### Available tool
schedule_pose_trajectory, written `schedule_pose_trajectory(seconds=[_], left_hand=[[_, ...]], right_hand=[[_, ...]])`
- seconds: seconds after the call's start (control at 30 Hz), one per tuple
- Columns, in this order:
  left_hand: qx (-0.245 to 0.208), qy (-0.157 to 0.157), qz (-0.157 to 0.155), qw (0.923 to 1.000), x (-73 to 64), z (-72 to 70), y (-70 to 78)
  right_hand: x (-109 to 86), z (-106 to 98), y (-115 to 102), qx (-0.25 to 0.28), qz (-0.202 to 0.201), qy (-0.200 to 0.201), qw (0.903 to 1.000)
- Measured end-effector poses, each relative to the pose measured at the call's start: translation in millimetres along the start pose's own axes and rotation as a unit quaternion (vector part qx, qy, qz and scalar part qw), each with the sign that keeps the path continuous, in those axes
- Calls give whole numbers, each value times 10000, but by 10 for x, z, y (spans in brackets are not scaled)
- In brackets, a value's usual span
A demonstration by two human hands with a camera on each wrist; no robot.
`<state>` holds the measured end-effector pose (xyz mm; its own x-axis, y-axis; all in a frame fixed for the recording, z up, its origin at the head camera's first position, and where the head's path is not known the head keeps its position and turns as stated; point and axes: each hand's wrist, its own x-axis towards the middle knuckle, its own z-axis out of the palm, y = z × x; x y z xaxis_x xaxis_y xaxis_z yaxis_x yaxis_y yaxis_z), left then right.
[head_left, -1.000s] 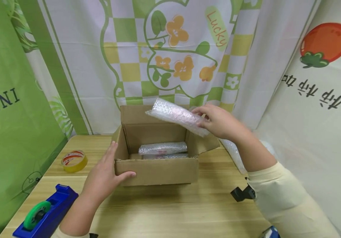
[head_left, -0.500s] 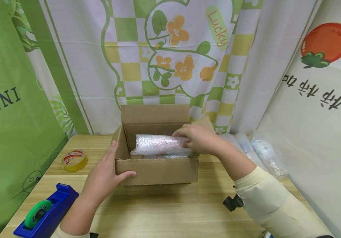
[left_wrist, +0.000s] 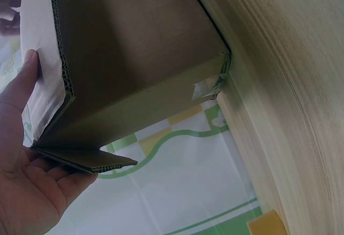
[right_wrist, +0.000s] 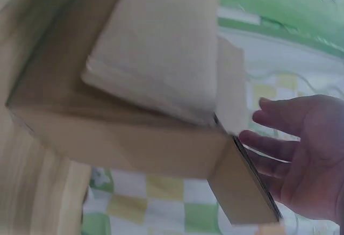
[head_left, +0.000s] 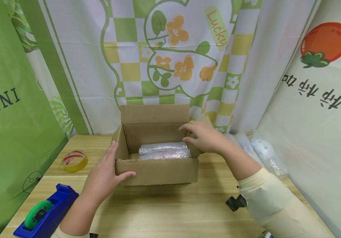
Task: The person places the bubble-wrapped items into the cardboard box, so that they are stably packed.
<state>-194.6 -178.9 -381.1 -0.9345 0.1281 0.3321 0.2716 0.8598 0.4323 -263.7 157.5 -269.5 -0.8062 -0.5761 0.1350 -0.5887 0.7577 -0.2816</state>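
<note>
An open cardboard box (head_left: 158,172) stands on the wooden table. Inside, two bubble-wrapped rolls, a front one (head_left: 166,154) and a rear one (head_left: 162,147), lie side by side; their contents are unclear. My left hand (head_left: 100,173) holds the box's front left corner. In the left wrist view, the thumb of that hand (left_wrist: 32,192) lies on the front flap, with the fingers against the side flap. My right hand (head_left: 205,137) is over the right end of the box, holding nothing. Its fingers are loosely bent near the right flap in the right wrist view.
More bubble-wrapped items (head_left: 267,155) lie at the table's right rear. On the left are a roll of yellow tape (head_left: 74,162) and a blue tape dispenser (head_left: 50,211) with a green wheel. A patterned curtain (head_left: 170,89) hangs behind the box.
My right hand lowered a bubble-wrapped roll into the box, let go of it at the front, and drew back slightly up and right. My left hand stayed on the corner.
</note>
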Motion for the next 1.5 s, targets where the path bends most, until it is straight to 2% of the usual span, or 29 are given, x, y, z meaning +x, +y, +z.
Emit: schedule_pose_trajectory(seconds=[0.13, 0.3, 0.4, 0.53, 0.73, 1.03, 1.23, 1.5], left_hand=[[33, 8, -2, 10000, 0, 6, 0], [48, -20, -34, 10000, 6, 4, 6], [38, -33, -42, 10000, 5, 3, 7], [38, -57, -63, 10000, -4, 0, 4], [38, -55, -63, 10000, -6, 1, 13], [60, -87, -109, 9999, -3, -8, 25], [57, -114, -121, 9998, -1, -14, 32], [25, -116, -124, 9999, 0, -18, 34]], right_hand=[[-82, -208, 153, 393, 563, 548, 9961], [-239, -460, 426, 786, 1295, 1080, 9825], [-334, -564, 620, 800, 1745, 1026, 9760], [-441, -582, 911, 596, 2239, 668, 9705], [-579, -389, 1360, 465, 2712, 243, 9611], [-736, 76, 1898, 310, 3067, -319, 9508], [-791, 327, 2063, 361, 3293, -729, 9407], [-841, 544, 2152, 278, 3365, -1092, 9349]])
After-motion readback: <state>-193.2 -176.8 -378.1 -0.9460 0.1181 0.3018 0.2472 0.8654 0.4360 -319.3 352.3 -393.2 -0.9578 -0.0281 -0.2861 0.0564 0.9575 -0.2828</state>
